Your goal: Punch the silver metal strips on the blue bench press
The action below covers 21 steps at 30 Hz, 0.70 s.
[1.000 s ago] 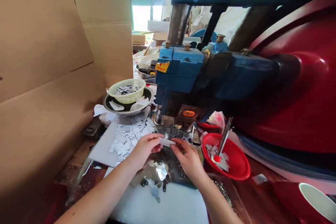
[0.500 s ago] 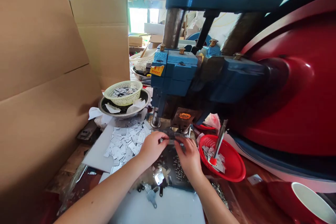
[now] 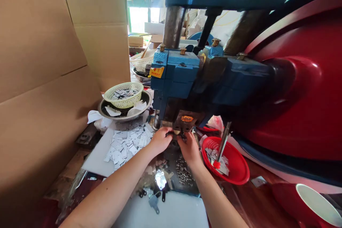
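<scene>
My left hand [image 3: 161,140] reaches in at the die of a blue press [image 3: 176,67], its thumb and fingers pinched together at the left side of the opening. Opposite it, my right hand [image 3: 190,149] has its fingertips closed at the right side. Whatever sits between the fingertips is hidden by the fingers and the shade under the ram. The press's upper die block [image 3: 184,120], with an orange rusty mark, hangs just above both hands. Left of my left hand lies a heap of flat metal plates [image 3: 128,146] on a white sheet.
A red basket [image 3: 237,164] with plates and a metal rod stands at right, near a large red flywheel [image 3: 299,89]. A pale basket [image 3: 124,103] of plates rests in a metal bowl [image 3: 103,108]. Cardboard [image 3: 40,78] walls the left side. Loose brackets [image 3: 160,180] lie in front.
Both hands have moved forward, closer in under the upper die block. A metal strip seen between the fingertips before is now hidden. The view has shifted slightly.
</scene>
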Each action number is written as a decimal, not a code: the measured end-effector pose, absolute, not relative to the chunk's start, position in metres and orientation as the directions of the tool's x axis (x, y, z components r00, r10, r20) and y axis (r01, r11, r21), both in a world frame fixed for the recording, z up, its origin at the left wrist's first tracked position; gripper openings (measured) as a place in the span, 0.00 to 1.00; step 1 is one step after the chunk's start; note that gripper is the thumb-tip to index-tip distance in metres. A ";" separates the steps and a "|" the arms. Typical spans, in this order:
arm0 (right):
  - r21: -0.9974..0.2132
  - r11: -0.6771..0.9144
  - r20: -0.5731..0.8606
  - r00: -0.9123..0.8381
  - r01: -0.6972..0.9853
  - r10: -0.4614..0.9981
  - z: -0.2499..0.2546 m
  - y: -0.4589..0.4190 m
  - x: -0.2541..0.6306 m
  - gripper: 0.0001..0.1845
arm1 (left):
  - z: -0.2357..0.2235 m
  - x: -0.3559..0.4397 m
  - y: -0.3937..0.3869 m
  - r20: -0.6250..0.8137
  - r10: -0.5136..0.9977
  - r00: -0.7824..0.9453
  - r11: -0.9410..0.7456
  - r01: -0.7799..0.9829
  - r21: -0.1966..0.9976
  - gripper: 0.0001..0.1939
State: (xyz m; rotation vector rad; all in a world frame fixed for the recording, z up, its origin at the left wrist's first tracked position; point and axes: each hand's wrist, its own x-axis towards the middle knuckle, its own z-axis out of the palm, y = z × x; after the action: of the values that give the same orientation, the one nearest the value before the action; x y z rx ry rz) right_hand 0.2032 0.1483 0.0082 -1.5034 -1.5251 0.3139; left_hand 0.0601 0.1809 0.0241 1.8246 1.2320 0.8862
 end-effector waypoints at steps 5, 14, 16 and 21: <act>-0.762 0.202 0.410 0.217 0.616 0.886 0.007 0.143 0.206 0.12 | 0.036 0.050 0.175 0.160 0.957 0.244 -0.257 0.443 0.859 0.15; -0.779 0.110 0.313 0.230 0.618 0.922 0.009 0.086 0.229 0.12 | 0.039 -0.009 0.115 -0.007 0.830 0.557 -0.460 0.693 0.555 0.06; -0.746 0.107 0.303 0.192 0.657 0.933 0.007 0.080 0.231 0.13 | 0.034 -0.009 0.109 -0.044 0.824 0.565 -0.471 0.725 0.502 0.06; -0.657 0.141 0.357 0.142 0.740 0.923 0.003 0.079 0.236 0.13 | 0.030 -0.001 0.110 -0.065 0.834 0.548 -0.452 0.745 0.490 0.03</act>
State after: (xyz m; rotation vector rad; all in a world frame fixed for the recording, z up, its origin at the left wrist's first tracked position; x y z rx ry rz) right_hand 0.2357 0.0788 0.0025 -1.6368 -1.6362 0.2949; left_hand -0.0011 0.1097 0.0305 2.3202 1.2766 0.2543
